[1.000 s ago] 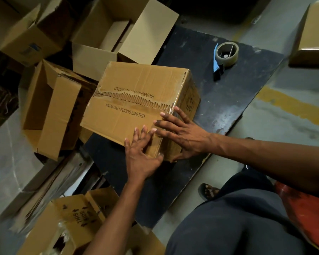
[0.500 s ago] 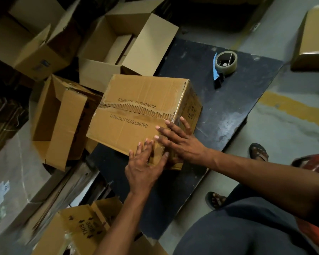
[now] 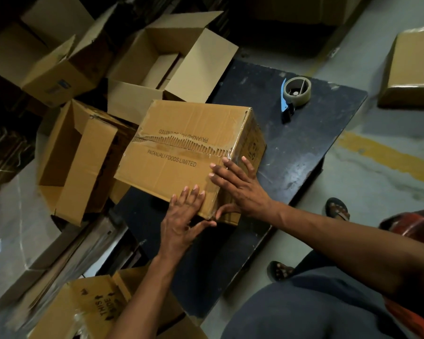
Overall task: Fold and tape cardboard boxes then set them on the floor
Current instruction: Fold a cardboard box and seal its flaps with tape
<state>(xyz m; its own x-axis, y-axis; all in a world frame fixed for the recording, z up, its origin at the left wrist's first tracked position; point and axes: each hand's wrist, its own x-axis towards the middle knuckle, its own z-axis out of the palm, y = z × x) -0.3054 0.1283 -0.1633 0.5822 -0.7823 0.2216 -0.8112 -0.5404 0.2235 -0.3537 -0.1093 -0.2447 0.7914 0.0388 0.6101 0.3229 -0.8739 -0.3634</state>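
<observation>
A closed brown cardboard box (image 3: pixel 181 143) printed "PATANJALI FOODS LIMITED" rests on a dark board (image 3: pixel 291 148), with clear tape along its top seam and near corner. My left hand (image 3: pixel 181 216) lies flat on the box's near corner, fingers spread, thumb under the edge. My right hand (image 3: pixel 238 187) presses flat over the same corner from the right, fingers apart on the top and side. A tape dispenser (image 3: pixel 295 92) with a blue handle sits on the board beyond the box.
Open cardboard boxes (image 3: pixel 167 62) crowd the floor to the left and behind. Another box (image 3: pixel 91 307) marked "THIS SIDE" sits near left. A closed box (image 3: pixel 411 67) lies far right on the grey floor with a yellow stripe (image 3: pixel 387 155). My sandalled feet (image 3: pixel 338 209) stand right of the board.
Both hands have stayed pressed on the box's near corner, shifting slightly along it. The camera view has drifted, so everything sits lower and further right in the frame.
</observation>
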